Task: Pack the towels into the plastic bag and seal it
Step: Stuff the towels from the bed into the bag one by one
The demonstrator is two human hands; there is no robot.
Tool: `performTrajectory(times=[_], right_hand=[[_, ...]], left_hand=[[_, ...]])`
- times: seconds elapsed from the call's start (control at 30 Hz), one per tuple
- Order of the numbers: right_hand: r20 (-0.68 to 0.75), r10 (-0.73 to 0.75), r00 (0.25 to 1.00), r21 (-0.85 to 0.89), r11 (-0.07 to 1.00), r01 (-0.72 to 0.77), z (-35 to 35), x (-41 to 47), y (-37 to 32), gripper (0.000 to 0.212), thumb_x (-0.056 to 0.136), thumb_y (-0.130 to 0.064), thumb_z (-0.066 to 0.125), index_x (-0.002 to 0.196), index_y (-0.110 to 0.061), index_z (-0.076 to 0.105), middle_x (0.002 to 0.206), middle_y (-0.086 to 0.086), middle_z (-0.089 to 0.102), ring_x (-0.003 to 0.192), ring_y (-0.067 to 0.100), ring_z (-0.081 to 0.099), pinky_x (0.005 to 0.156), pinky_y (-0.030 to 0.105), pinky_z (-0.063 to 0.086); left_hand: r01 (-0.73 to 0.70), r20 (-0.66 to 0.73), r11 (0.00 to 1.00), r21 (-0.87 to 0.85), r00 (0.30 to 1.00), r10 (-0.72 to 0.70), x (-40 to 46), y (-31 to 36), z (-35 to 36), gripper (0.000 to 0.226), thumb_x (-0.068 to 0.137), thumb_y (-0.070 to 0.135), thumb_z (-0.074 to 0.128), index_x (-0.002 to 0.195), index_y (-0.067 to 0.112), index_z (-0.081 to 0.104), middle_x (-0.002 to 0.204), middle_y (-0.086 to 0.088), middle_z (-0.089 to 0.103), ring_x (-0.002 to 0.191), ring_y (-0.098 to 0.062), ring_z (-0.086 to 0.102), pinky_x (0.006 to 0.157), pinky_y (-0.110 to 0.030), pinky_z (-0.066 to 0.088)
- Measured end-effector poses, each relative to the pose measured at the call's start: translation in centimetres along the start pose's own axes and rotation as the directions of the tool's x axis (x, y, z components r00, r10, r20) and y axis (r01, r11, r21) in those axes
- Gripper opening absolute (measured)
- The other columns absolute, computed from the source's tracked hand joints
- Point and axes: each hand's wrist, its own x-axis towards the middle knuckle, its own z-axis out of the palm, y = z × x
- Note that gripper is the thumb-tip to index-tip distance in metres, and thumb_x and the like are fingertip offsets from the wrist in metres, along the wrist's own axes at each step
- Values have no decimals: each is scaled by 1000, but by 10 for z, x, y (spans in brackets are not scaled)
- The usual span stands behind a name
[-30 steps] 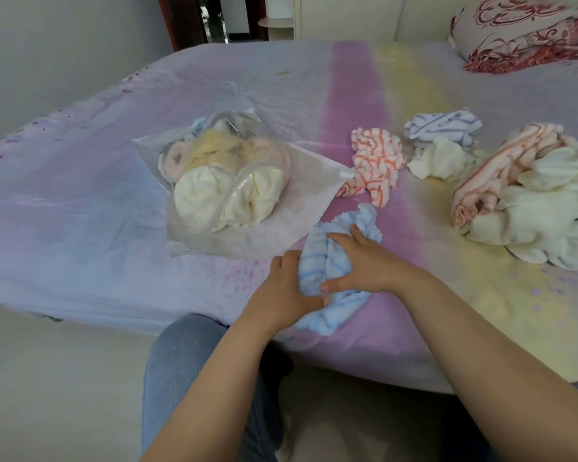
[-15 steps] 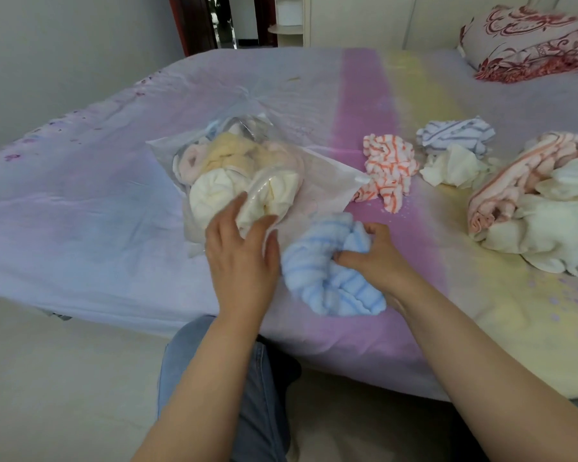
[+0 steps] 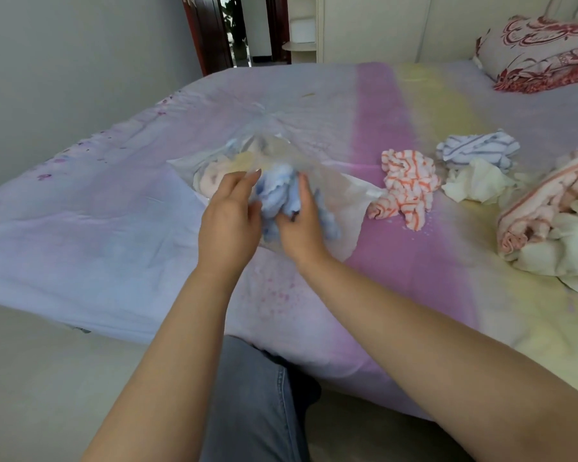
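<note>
A clear plastic bag (image 3: 344,195) lies on the bed with cream and pink towels (image 3: 211,175) inside it. My right hand (image 3: 301,225) grips a blue striped towel (image 3: 277,191) at the bag's mouth. My left hand (image 3: 229,218) is beside it at the mouth's left edge, fingers pinching the plastic. Loose on the bed to the right lie an orange striped towel (image 3: 407,185), a blue-and-white striped towel (image 3: 477,148), a cream towel (image 3: 477,185) and a heap of pink and cream towels (image 3: 554,221).
The bed sheet (image 3: 97,228) is pastel purple, pink and yellow, and its near edge runs in front of my knee (image 3: 254,395). A red-patterned pillow (image 3: 541,51) lies at the far right. A doorway (image 3: 234,31) is behind the bed.
My right hand has carried the blue striped towel from the bed's front edge up to the bag's mouth. My left hand moved onto the bag's opening and took hold of the plastic.
</note>
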Motion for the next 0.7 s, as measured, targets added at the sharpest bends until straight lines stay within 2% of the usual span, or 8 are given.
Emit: performTrajectory(times=[0.03,0.1,0.17,0.27,0.37,0.5,0.6,0.7], right_hand=[[115,-89,989,-20,996,92,3,3,9,57,91,-18,48,142,-37,30,135,7,36,122,21,49,104,42,44],[329,-210,921,-241,924,297,2,13,27,67,92,-25,48,147,-44,14,156,5,-6,143,19,23,111,40,37],[448,-212,868,-480,762,434,-1,29,42,68,90,-45,47,145,-51,8,155,5,-28,147,28,12,115,44,28],[506,-63,860,-684,579,444,3,52,31,61,92,-55,35,144,-52,3,158,2,-20,146,36,1,116,56,10],[487,153,860,-807,456,376,11,81,12,54,98,-46,27,148,-38,10,159,3,5,144,34,12,110,58,16],[438,365,821,-862,431,269,21,97,5,59,99,-36,28,149,-40,-3,161,4,-7,147,34,0,112,58,12],[388,301,871,-871,428,240,20,77,8,57,99,-41,28,148,-42,-2,160,4,-15,146,40,4,114,59,13],[367,84,926,-789,555,263,1,44,18,52,98,-42,37,147,-41,20,161,9,2,141,36,27,111,44,31]], left_hand=[[7,4,1000,0,1000,-7,2,1,-2,51,88,2,51,137,17,51,131,-1,52,96,-23,60,72,-26,39],[9,9,1000,-15,1000,-9,6,3,-8,53,87,-1,47,138,15,50,132,-2,51,96,-22,60,71,-28,42],[-9,20,1000,-26,1000,9,9,4,-13,57,86,-5,43,139,16,48,136,-1,49,98,-20,59,72,-30,44],[-62,66,997,-38,996,64,10,7,-20,63,83,-8,41,140,18,47,142,4,46,103,-11,56,73,-26,44],[-111,112,992,-61,987,117,6,10,-24,66,82,-10,41,140,22,47,142,8,47,104,-5,52,72,-24,45],[-69,107,997,-38,992,73,8,4,-25,63,84,-6,44,138,26,49,140,12,48,92,-5,54,65,-30,48],[-33,75,994,-108,996,41,9,0,-19,44,87,2,50,121,27,63,134,10,52,78,-4,51,66,-28,48],[-15,56,988,-151,998,24,5,2,-9,32,86,2,52,94,25,72,128,11,56,73,-4,52,63,-31,49]])
